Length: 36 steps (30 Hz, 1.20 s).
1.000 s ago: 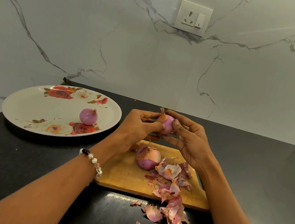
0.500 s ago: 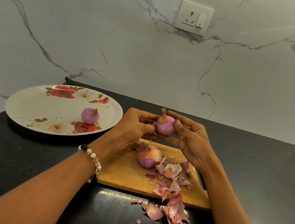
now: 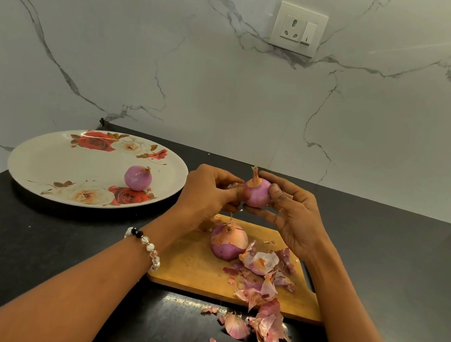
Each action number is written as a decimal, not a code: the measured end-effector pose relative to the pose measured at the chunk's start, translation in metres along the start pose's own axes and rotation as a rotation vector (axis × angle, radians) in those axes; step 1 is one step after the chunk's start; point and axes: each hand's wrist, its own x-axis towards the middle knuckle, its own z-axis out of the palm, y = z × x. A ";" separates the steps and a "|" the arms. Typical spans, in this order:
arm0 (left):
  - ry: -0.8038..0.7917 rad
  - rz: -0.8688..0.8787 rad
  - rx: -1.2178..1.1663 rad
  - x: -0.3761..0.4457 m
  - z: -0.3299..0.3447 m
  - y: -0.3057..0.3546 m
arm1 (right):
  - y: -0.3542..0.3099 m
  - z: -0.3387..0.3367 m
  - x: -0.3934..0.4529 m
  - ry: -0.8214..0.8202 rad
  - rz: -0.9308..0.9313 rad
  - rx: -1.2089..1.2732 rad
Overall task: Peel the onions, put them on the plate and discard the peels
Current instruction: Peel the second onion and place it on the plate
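Onion [image 3: 257, 194] sits above the cutting board [image 3: 195, 268], held between your hands: left hand [image 3: 208, 195] pinches its skin, right hand [image 3: 291, 215] cradles it; one peeled onion [image 3: 138, 177] lies on the plate [image 3: 67, 170].

Rose-patterned white plate [image 3: 47, 166], purple onions [image 3: 256, 195], black counter [image 3: 25, 241].
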 end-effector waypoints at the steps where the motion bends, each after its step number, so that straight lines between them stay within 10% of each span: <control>1: 0.023 0.015 0.021 0.001 -0.001 0.000 | 0.000 0.000 0.000 -0.006 0.004 0.006; 36: -0.180 -0.174 -0.209 -0.007 -0.003 0.012 | -0.002 0.003 -0.003 -0.018 -0.001 -0.103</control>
